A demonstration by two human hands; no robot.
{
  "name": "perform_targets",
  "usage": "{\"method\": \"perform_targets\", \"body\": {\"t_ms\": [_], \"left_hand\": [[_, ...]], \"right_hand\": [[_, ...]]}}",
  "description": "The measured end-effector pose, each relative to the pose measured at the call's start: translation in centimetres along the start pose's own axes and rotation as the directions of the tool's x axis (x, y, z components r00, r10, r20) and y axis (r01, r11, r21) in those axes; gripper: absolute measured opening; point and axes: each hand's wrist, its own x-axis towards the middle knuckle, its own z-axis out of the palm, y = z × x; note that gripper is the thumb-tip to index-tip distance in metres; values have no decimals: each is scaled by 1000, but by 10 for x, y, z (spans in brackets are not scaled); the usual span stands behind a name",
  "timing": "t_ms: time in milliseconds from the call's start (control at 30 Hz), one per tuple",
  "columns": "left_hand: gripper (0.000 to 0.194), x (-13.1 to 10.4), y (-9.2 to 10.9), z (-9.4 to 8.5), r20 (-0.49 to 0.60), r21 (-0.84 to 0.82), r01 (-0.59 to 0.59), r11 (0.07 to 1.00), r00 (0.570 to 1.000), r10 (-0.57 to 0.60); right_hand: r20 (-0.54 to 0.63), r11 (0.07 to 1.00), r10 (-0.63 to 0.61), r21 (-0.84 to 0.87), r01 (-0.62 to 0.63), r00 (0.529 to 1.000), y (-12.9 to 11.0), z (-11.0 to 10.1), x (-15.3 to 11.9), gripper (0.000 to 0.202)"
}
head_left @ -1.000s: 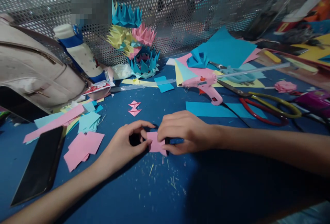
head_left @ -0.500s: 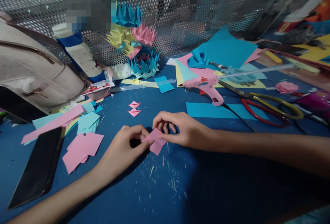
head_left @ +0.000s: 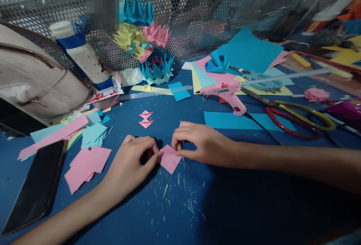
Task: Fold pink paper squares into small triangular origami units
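A small pink paper square (head_left: pixel 170 160) with faint creases lies between my hands, one corner pointing toward me. My left hand (head_left: pixel 142 154) pinches its left corner between thumb and fingers. At the right corner, my right hand (head_left: pixel 194 142) pinches the sheet the same way, thumb below the curled index finger. Just beyond my hands, two small folded pink paper pieces (head_left: pixel 146 119) sit tip to tip on the blue table (head_left: pixel 175 215). Left of my left hand is a stack of pink paper squares (head_left: pixel 86 168).
A black phone (head_left: pixel 36 184) lies at the left, near light-blue paper squares (head_left: pixel 94 134). Folded paper flowers (head_left: pixel 156 66) stand at the back beside a bottle (head_left: pixel 84 57) and a bag (head_left: pixel 42 75). A pink glue gun (head_left: pixel 225 92) and scissors (head_left: pixel 293 119) occupy the right.
The pink square now lies flatter, opened out, and slightly nearer me. My right hand's fingers have come down onto its right corner; my left hand has shifted slightly left.
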Motion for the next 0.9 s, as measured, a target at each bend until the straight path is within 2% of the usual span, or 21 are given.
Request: {"method": "perform_targets", "body": {"t_ms": [100,167,267,400,533,700,900], "left_hand": [[18,0,-5,0,-35,25,-88,996,995,89],[12,0,-8,-1,-45,16,-152,988,987,153],[8,0,-13,-3,-43,-9,-265,964,963,265],[20,-4,-18,-6,-25,-19,-401,916,916,400],[32,-9,-22,-6,-3,119,-511,851,857,515],[32,-8,-23,-5,-9,287,-619,731,762,648],[24,-5,-17,-9,23,362,-643,675,730,683]], "right_hand": [[11,992,-99,-73,99,995,4,0,0,7],[46,972,-211,-93,214,976,7,-1,1,7],[127,900,-391,-154,408,911,12,-4,2,18],[214,792,-517,-249,558,829,21,-7,1,25],[205,726,-595,-277,629,777,27,-7,-1,25],[175,734,-616,-228,640,768,28,-6,-1,25],[159,748,-620,-176,640,768,29,-8,0,26]]}}
